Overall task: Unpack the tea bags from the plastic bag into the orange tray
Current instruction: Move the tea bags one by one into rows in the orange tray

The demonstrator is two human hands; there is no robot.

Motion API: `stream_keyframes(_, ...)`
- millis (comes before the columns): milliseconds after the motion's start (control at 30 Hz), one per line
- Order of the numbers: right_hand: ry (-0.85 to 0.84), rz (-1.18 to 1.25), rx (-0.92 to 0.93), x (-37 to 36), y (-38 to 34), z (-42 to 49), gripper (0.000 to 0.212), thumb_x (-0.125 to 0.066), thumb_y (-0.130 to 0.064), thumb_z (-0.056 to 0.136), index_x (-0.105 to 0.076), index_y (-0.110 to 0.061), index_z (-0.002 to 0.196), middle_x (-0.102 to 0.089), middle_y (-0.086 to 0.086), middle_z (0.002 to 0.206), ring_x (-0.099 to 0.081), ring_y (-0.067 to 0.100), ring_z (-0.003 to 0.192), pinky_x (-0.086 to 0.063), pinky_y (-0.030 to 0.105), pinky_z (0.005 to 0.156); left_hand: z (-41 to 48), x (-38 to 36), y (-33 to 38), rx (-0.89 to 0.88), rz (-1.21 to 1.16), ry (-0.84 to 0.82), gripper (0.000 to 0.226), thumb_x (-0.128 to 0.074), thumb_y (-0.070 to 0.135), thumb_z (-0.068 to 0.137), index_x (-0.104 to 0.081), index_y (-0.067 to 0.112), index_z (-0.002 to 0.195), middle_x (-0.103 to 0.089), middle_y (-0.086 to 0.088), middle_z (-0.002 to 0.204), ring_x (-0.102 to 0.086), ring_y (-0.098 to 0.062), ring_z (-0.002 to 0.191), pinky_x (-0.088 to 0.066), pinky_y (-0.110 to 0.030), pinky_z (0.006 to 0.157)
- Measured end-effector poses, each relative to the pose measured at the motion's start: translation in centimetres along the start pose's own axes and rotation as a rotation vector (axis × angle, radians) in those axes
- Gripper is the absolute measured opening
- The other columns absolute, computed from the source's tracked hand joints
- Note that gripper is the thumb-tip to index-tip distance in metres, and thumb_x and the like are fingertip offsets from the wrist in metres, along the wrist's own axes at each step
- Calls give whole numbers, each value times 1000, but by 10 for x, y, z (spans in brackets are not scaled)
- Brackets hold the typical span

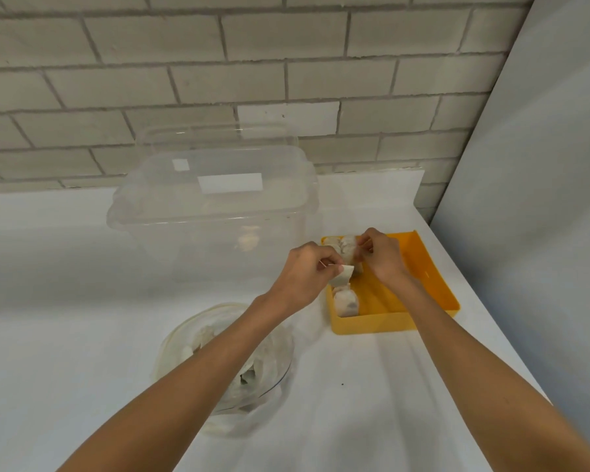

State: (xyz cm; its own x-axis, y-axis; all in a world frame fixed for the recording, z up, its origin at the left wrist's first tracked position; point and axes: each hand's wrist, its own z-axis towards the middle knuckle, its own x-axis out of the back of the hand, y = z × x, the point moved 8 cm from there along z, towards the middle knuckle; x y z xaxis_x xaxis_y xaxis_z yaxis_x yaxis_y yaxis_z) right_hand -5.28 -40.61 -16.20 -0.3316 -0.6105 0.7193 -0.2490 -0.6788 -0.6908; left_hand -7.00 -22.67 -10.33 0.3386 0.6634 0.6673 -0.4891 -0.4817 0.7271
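Pinching tea bag (344, 274), left hand (304, 277)

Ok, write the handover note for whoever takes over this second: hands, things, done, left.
Left hand pinches a tea bag over the left edge of the orange tray.
Right hand pinches white tea-bag material just beside it; whether it is the same bag cannot be told.
Done: a few tea bags lie along the tray's left side.
Left: set this one down, then empty the plastic bag, which lies on the table under the left forearm with more bags inside.
A clear container stands behind.
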Motion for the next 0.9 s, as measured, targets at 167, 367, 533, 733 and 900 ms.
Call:
stream_keyframes(167,-15,-63,-3,6,6,-2,21,-52,6,87,-60,-5,103,-66,14,97,-60,25,89,-45,26,69,24,-7,10,3,-45,21,10,-62,7,90,-71,6,94,-70,-6,92,-62,-13,80,-43,-7,67)
stream_keyframes(367,-167,-136,-80,-6,26,-5,23,-63,-8,87,-62,-7,110,-68,13,107,-62,26,99,-45,27,76,66,-26,4,78,47,-17,12,-58,5,91,-69,6,97,-68,-13,101,-65,-22,90,-53,-29,81)
stream_keyframes(533,-206,-10,-152,-12,33,-6,21,-67,-7,84,-67,6,100,-73,18,82,-66,17,67,-55,31,78,84,-43,-10,152,165,-77,9,-60,14,89,-67,18,93,-62,-11,109,-62,-27,95,-54,-40,85)
stream_keyframes(733,-183,99,-249,-14,39,-6,6,-68,-1,81,-69,4,85,-72,19,79,-68,21,63,-58,31,70,94,-44,-19,194,228,-97,10,-62,13,89,-68,17,97,-62,-4,109,-64,-23,93,-52,-33,79)
stream_keyframes(900,-185,189,-269,-13,41,-7,11,-64,6,82,-69,1,91,-72,21,84,-71,28,71,-58,27,65,95,-50,-18,187,284,-167,8,-65,11,89,-67,19,90,-65,0,101,-64,-22,94,-51,-35,86)
